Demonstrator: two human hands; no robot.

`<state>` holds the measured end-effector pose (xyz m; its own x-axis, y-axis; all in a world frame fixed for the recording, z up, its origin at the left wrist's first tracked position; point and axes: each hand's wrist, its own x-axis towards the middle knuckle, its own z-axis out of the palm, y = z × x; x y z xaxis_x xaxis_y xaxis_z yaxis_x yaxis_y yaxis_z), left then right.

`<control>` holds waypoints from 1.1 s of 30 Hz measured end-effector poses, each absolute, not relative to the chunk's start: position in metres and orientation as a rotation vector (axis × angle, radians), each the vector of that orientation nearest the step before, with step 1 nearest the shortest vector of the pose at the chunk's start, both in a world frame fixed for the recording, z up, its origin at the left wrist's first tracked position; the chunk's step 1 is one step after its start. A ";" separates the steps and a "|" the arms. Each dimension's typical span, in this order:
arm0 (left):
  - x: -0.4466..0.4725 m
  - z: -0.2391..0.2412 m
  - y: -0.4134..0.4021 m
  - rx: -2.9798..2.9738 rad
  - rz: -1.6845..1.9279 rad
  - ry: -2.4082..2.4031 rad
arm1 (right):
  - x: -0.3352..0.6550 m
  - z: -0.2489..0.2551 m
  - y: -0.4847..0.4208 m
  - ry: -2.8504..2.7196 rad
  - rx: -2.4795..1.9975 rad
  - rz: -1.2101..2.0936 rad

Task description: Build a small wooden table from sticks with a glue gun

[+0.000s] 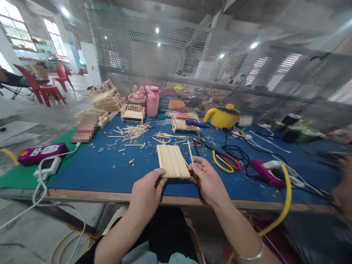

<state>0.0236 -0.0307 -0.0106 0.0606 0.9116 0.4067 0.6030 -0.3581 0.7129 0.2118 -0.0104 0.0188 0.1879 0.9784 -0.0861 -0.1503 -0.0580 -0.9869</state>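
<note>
A flat panel of wooden sticks (172,161), laid side by side, is held near the table's front edge. My left hand (148,189) pinches its lower left corner between thumb and fingers. In my right hand (206,179) a single wooden stick (190,152) stands almost upright beside the panel's right edge. Some right fingertips are hidden behind the panel's lower right corner, so I cannot tell whether they touch it. Beyond the panel lie loose wooden sticks (134,131) in a scattered pile. Scissors (222,157) with red and yellow handles rest to the right.
Small stick-built frames (132,113) stand at the back, near a pink bottle (153,102) and a yellow pot (224,116). A blue-handled tool (195,124) leans on another frame. Purple power strips (42,153) and cables lie at both sides. Another person's blurred hand (342,183) is far right.
</note>
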 end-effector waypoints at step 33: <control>-0.019 0.011 0.037 1.906 1.120 1.460 | 0.177 0.050 -0.018 -2.249 -1.377 0.056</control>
